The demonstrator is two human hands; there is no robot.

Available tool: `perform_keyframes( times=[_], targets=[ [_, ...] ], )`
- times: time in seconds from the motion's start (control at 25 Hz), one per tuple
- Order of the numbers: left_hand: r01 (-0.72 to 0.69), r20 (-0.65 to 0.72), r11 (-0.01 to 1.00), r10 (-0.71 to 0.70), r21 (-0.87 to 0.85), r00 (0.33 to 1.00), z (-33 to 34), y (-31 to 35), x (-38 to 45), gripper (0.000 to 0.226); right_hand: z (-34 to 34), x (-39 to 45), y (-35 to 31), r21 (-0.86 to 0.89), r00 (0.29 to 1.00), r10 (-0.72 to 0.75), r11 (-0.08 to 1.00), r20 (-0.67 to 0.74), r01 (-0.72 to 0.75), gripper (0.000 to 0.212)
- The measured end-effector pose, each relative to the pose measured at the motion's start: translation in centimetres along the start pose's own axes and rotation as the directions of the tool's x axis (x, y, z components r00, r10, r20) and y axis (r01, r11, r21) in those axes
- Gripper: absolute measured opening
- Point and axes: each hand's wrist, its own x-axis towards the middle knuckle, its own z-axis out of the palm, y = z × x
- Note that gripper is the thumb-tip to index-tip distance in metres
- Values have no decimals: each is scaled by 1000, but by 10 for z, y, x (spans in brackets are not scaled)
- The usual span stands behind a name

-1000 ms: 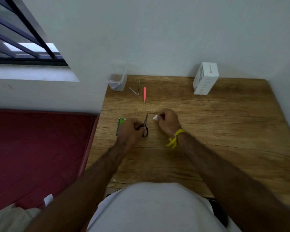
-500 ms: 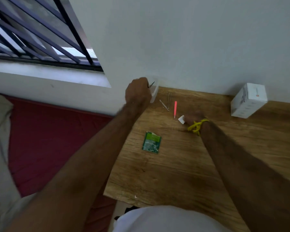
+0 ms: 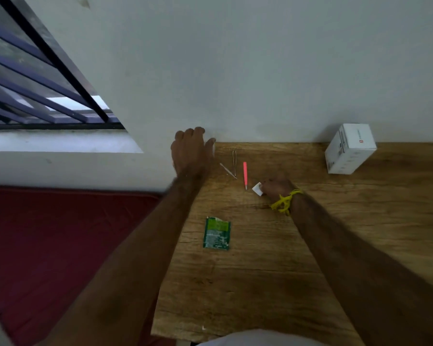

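Observation:
My left hand (image 3: 190,153) reaches to the table's far left corner by the wall and lies over a clear container, of which only a thin edge (image 3: 213,148) shows beside the thumb. What its fingers hold underneath is hidden, and no scissors are in sight. My right hand (image 3: 276,187), with a yellow band (image 3: 284,202) at the wrist, rests on the wooden table (image 3: 260,270) and pinches a small white piece (image 3: 257,189). A torn green sachet (image 3: 216,233) lies flat nearer to me, between my two forearms.
Metal tweezers (image 3: 234,159), a thin metal pick (image 3: 228,170) and a pink stick tool (image 3: 245,174) lie between my hands. A white box (image 3: 349,152) stands at the far right against the wall. A red mattress (image 3: 60,245) borders the table's left edge, below a barred window (image 3: 35,78).
My left hand carried the black scissors from the table's middle to the corner container; the scissors no longer show. My right hand slid forward with the white piece, towards the pink tool.

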Motion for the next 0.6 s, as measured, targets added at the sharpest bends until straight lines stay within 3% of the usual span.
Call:
perform_keyframes(
  times=[0.08, 0.2, 0.28, 0.36, 0.48, 0.6],
  targets=[
    [-61, -6, 987, 61, -146, 998, 13, 13, -32, 22, 0, 1, 5, 103, 1000, 0, 995, -24, 2, 17],
    [60, 291, 971, 10, -231, 957, 45, 37, -67, 25, -6, -10, 7, 257, 1000, 12, 966, 20, -16, 12],
    [111, 391, 979, -35, -173, 920, 63, 47, -72, 27, -12, -20, 15, 398, 999, 26, 917, 25, -34, 10],
    [131, 429, 987, -81, -89, 900, 73, 56, -70, 24, -14, -28, 28, 497, 998, 24, 868, -50, 4, 9],
    [133, 486, 991, -120, 8, 866, 75, 64, -72, 17, -9, -42, 41, 505, 989, 13, 861, -145, 62, 8],
    [138, 502, 981, -52, -136, 863, 70, 54, -95, 11, -9, -51, 53, 593, 987, 22, 802, -161, 79, 7]
  ],
)
